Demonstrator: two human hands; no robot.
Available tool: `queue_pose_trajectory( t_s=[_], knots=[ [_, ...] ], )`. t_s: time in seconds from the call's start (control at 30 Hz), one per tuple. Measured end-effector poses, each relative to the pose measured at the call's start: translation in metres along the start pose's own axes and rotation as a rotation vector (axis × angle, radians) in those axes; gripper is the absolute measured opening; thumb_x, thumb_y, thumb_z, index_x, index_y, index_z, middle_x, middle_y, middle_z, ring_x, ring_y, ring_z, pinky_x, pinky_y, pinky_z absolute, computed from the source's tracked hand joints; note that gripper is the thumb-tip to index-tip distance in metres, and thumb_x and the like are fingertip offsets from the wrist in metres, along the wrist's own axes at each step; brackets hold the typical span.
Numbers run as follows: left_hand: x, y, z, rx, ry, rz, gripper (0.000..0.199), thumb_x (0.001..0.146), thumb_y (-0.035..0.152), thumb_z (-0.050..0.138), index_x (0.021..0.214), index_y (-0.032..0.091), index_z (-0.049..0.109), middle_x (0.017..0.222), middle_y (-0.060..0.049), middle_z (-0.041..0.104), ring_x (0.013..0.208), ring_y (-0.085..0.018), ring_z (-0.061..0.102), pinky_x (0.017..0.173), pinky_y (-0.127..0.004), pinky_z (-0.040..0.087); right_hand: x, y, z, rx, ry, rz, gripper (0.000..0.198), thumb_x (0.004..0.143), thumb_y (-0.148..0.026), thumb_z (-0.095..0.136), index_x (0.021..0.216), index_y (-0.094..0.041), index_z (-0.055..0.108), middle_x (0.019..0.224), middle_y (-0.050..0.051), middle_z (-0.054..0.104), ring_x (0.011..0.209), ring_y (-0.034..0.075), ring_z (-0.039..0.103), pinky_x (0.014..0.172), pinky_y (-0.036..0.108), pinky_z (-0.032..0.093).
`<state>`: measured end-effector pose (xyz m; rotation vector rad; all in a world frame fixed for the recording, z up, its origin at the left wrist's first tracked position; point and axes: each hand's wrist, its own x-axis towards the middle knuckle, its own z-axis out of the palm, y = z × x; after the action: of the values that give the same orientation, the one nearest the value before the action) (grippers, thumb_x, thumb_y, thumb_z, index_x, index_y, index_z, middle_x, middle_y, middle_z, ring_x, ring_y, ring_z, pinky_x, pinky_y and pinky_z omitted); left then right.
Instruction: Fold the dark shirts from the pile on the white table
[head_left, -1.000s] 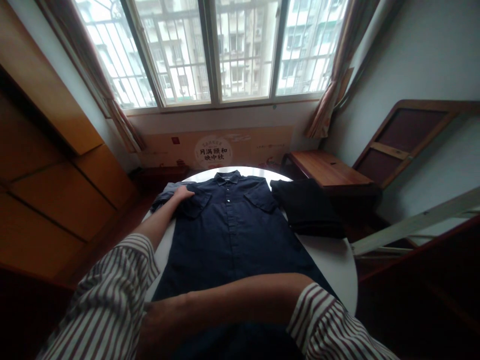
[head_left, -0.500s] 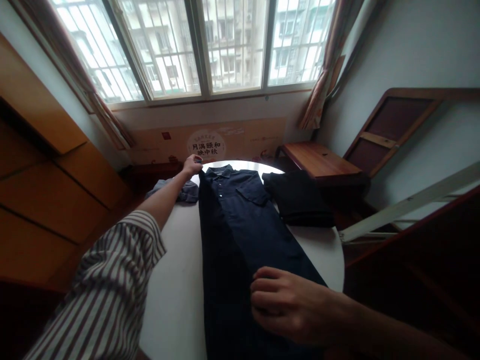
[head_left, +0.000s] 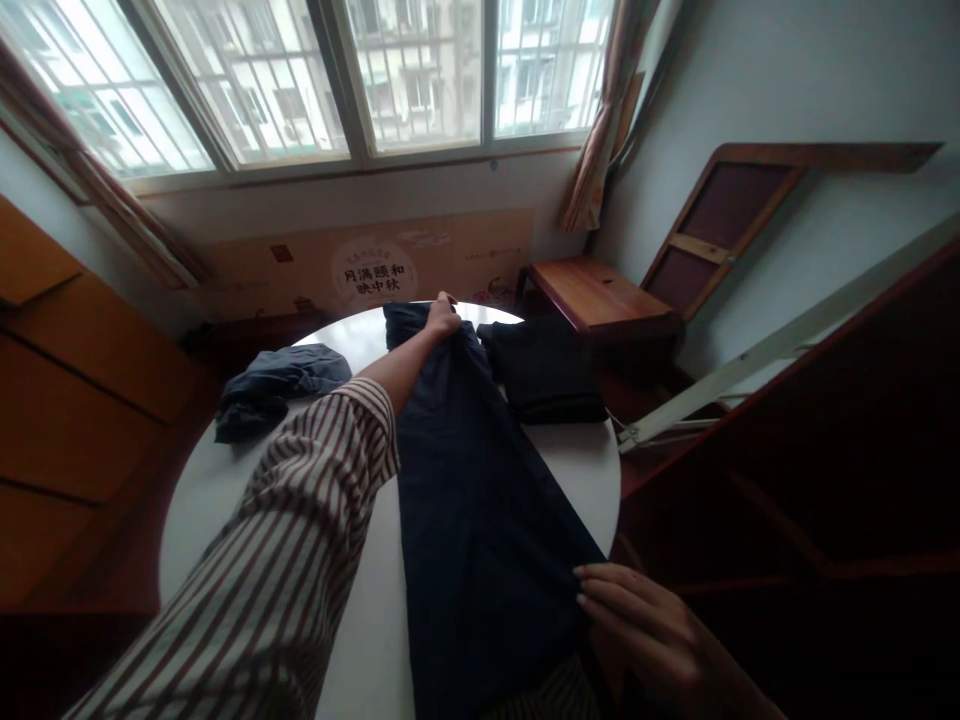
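A long navy shirt (head_left: 480,500) lies lengthwise over the round white table (head_left: 195,520), its near end running towards me. Its left side is turned over the front, so collar and buttons are covered. At the far end my left hand (head_left: 444,316) is closed on the shirt's cloth, the arm stretched out over the table. Close to me on the right, my right hand (head_left: 652,625) pinches the shirt's near right edge between fingertips; its thumb is hidden.
Left on the table is a crumpled grey-blue garment (head_left: 281,385). A folded black garment stack (head_left: 547,370) lies right of the shirt. Beyond stands a low wooden table (head_left: 607,290), below the window. A pale metal bar (head_left: 705,395) slants up at right.
My left hand has carried the shirt's left edge rightward across the front, covering collar and buttons. My right hand has moved right and now holds the near edge. The view has shifted.
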<state>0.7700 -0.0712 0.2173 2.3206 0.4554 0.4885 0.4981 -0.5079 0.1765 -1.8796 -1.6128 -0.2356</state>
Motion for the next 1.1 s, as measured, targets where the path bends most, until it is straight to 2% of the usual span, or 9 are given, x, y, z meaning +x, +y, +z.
queue_pose_trajectory(
  t_s=[0.13,0.3,0.4,0.5,0.6,0.7,0.87,0.97,1.1],
  knots=[
    [-0.005,0.004,0.021,0.011,-0.044,-0.018,0.036,0.070,-0.002,0.064,0.102,0.014,0.057,0.107,-0.014,0.064,0.099,-0.022,0.060,0.089,-0.034,0.043,-0.010,0.002,-0.004,-0.034,0.008,0.029,0.039,0.097,-0.007,0.045,0.127,-0.019,0.066,0.113,0.011,0.074,0.109,0.020,0.069,0.092,0.027,0.060],
    [-0.001,0.010,0.032,0.025,-0.057,-0.061,0.035,0.071,-0.001,0.066,0.101,0.013,0.056,0.110,-0.018,0.063,0.104,-0.025,0.059,0.089,-0.034,0.042,-0.007,0.005,-0.011,-0.088,0.019,0.026,0.037,0.095,-0.005,0.043,0.120,-0.015,0.069,0.111,0.013,0.073,0.110,0.021,0.068,0.093,0.029,0.059],
    [-0.002,0.012,0.038,0.028,-0.056,-0.081,0.038,0.074,0.007,0.070,0.108,0.011,0.054,0.112,-0.020,0.062,0.106,-0.027,0.059,0.087,-0.033,0.042,-0.009,0.007,-0.008,-0.078,0.010,0.075,0.038,0.092,-0.002,0.043,0.115,-0.017,0.069,0.110,0.012,0.072,0.108,0.020,0.069,0.092,0.029,0.060],
    [-0.008,0.013,0.036,0.033,-0.030,-0.068,0.033,0.081,0.018,0.069,0.109,0.012,0.053,0.113,-0.018,0.062,0.111,-0.027,0.057,0.091,-0.033,0.041,-0.016,0.009,0.001,-0.042,0.049,0.155,0.034,0.089,-0.004,0.047,0.112,-0.018,0.067,0.114,0.012,0.069,0.115,0.022,0.064,0.096,0.034,0.057],
    [-0.020,0.004,0.020,0.048,0.010,-0.044,0.024,0.087,0.025,0.062,0.107,0.013,0.054,0.111,-0.016,0.063,0.109,-0.025,0.058,0.093,-0.033,0.041,-0.024,0.014,0.012,-0.023,0.169,0.317,0.029,0.091,-0.012,0.050,0.114,-0.020,0.065,0.118,0.013,0.064,0.115,0.024,0.063,0.094,0.036,0.057],
    [-0.031,-0.020,-0.012,0.090,0.059,-0.081,0.022,0.086,0.025,0.063,0.103,0.014,0.055,0.109,-0.013,0.065,0.107,-0.024,0.059,0.094,-0.031,0.042,-0.023,0.022,0.022,-0.056,0.223,0.567,0.030,0.094,-0.030,0.054,0.121,-0.023,0.062,0.109,0.010,0.065,0.100,0.023,0.067,0.085,0.034,0.058],
    [-0.036,-0.068,-0.057,0.150,0.198,-0.315,0.036,0.084,0.027,0.064,0.114,0.010,0.054,0.121,-0.020,0.061,0.119,-0.029,0.057,0.097,-0.032,0.044,-0.005,0.026,0.023,0.030,0.150,0.994,0.060,0.093,-0.055,0.048,0.144,-0.024,0.044,0.089,0.006,0.070,0.078,0.023,0.071,0.071,0.032,0.057],
    [-0.026,-0.086,-0.061,0.134,0.229,-0.420,0.051,0.085,0.037,0.065,0.123,0.006,0.051,0.123,-0.022,0.062,0.120,-0.029,0.059,0.095,-0.031,0.047,0.005,0.022,0.018,0.187,0.112,1.145,0.074,0.089,-0.063,0.048,0.149,-0.023,0.033,0.072,0.002,0.071,0.064,0.024,0.070,0.062,0.031,0.054],
    [-0.008,-0.098,-0.053,0.125,0.283,-0.527,0.067,0.081,0.045,0.071,0.128,0.003,0.048,0.131,-0.028,0.056,0.125,-0.036,0.055,0.095,-0.038,0.050,0.007,0.018,0.018,0.313,0.074,1.211,0.077,0.082,-0.067,0.049,0.140,-0.016,0.041,0.060,0.000,0.067,0.058,0.024,0.068,0.058,0.030,0.051]
  ],
)
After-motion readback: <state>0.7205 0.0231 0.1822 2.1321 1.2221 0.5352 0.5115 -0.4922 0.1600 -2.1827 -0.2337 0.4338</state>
